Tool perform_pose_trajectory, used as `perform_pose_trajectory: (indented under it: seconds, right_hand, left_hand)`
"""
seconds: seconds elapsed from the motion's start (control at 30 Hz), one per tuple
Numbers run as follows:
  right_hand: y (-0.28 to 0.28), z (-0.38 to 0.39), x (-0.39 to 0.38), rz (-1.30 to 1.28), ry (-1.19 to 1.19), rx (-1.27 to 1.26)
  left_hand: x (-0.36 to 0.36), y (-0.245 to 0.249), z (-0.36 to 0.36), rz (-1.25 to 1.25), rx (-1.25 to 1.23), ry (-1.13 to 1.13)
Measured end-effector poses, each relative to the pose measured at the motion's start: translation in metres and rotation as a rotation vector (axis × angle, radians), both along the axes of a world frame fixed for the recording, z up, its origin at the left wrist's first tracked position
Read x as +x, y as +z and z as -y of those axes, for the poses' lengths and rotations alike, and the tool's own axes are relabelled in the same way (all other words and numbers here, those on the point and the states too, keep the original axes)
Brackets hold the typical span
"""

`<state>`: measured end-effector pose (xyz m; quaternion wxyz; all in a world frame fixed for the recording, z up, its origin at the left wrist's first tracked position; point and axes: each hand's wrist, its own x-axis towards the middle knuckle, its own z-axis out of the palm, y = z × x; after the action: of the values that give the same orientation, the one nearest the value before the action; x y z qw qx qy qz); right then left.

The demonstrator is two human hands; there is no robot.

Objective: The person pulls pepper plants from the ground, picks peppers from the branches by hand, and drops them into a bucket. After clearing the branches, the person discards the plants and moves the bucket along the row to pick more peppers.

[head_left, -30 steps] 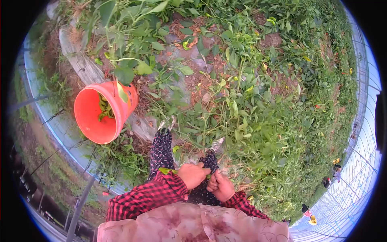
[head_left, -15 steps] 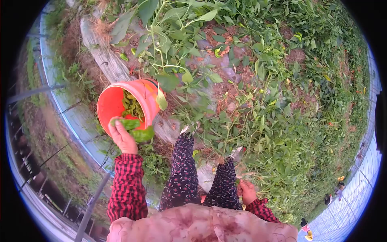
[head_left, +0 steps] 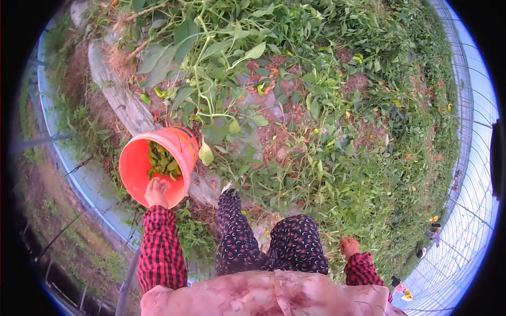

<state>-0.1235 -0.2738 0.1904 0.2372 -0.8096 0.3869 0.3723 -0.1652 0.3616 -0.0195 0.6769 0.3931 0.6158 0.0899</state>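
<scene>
A red-orange bucket (head_left: pixel 187 150) leans on its side among the plants at the left, its mouth towards me. Several green peppers (head_left: pixel 163 160) lie inside it. My left hand (head_left: pixel 157 192) is at the lower part of the bucket's mouth, its fingers loosely parted and slightly blurred, with no pepper visible in them. Low on the right, beside my knee and near the plants, my right hand (head_left: pixel 349 246) has its fingers curled in; what it holds, if anything, is hidden.
Leafy pepper plants (head_left: pixel 337 179) spread ahead and to the right. A strip of pale ground sheet (head_left: pixel 118 97) runs behind the bucket. A grey pole (head_left: pixel 126 284) stands at the lower left. Other people (head_left: pixel 435 234) are far off at the lower right.
The large green peppers held in my left hand are no longer visible there. My left hand is now within the bucket's mouth. My right hand has moved right, and my right knee has come up.
</scene>
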Motion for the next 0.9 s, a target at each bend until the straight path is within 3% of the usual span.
perform_pose_trajectory:
  seconds: [0.1, 0.17, 0.2, 0.23, 0.3, 0.33, 0.4, 0.43, 0.5, 0.53, 0.57, 0.6, 0.63, 0.67, 0.73, 0.8, 0.87, 0.9]
  right_hand:
    - [-0.014, 0.012, -0.010, -0.106, 0.022, -0.020]
    - [-0.023, 0.014, -0.016, -0.149, 0.026, -0.048]
    - [-0.031, 0.015, -0.018, -0.123, 0.119, -0.036]
    - [-0.039, 0.017, -0.018, -0.095, 0.212, -0.024]
    - [-0.050, 0.015, -0.010, -0.154, 0.237, -0.019]
    - [-0.052, 0.004, 0.001, -0.249, 0.196, 0.035]
    - [-0.071, 0.007, 0.010, -0.344, 0.143, 0.091]
    - [-0.091, 0.009, 0.016, -0.158, 0.527, 0.062]
    - [-0.122, 0.016, 0.039, 0.026, 0.929, 0.056]
    - [-0.141, 0.008, 0.071, 0.010, 0.953, 0.083]
    - [-0.176, 0.007, 0.103, -0.185, 1.094, 0.071]
    - [-0.211, 0.004, 0.135, -0.392, 1.223, 0.064]
    - [-0.220, -0.006, 0.176, -0.270, 0.892, 0.156]
    - [-0.245, -0.007, 0.209, -0.205, 0.972, 0.214]
    - [-0.293, -0.019, 0.264, 0.244, 0.896, 0.082]
    - [-0.318, -0.041, 0.343, 0.289, 0.980, 0.026]
    - [-0.347, -0.039, 0.414, -0.059, 0.894, -0.068]
    - [-0.364, -0.031, 0.440, -0.179, 0.990, -0.056]
  left_hand:
    - [0.015, 0.037, 0.041, 0.038, -0.157, -0.403]
    - [0.014, 0.035, 0.066, 0.072, -0.056, -0.750]
    - [0.028, 0.047, 0.073, -0.033, 0.164, -0.845]
    - [0.036, 0.040, 0.071, -0.021, 0.170, -0.857]
    - [0.036, 0.006, 0.059, -0.253, 0.315, -0.757]
    - [0.028, -0.024, 0.050, -0.356, 0.556, -0.802]
    - [0.044, -0.040, 0.037, -0.419, 0.427, -0.783]
    - [0.049, -0.051, 0.029, -0.489, 0.296, -0.748]
    - [0.049, -0.083, 0.013, -0.379, 0.208, -0.727]
    - [0.046, -0.107, 0.005, -0.270, 0.118, -0.693]
    - [0.041, -0.131, -0.006, -0.437, 0.144, -0.685]
    - [0.038, -0.138, -0.009, -0.092, 0.007, -0.439]
    - [0.035, -0.145, -0.012, 0.231, -0.180, -0.187]
    - [0.041, -0.149, -0.007, 0.264, -0.198, -0.107]
    - [0.052, -0.137, 0.002, -0.003, -0.021, -0.207]
    - [0.061, -0.126, 0.009, -0.105, 0.025, -0.244]
    - [0.064, -0.116, 0.013, -0.181, 0.052, -0.272]
    - [0.067, -0.112, 0.014, -0.204, 0.058, -0.283]
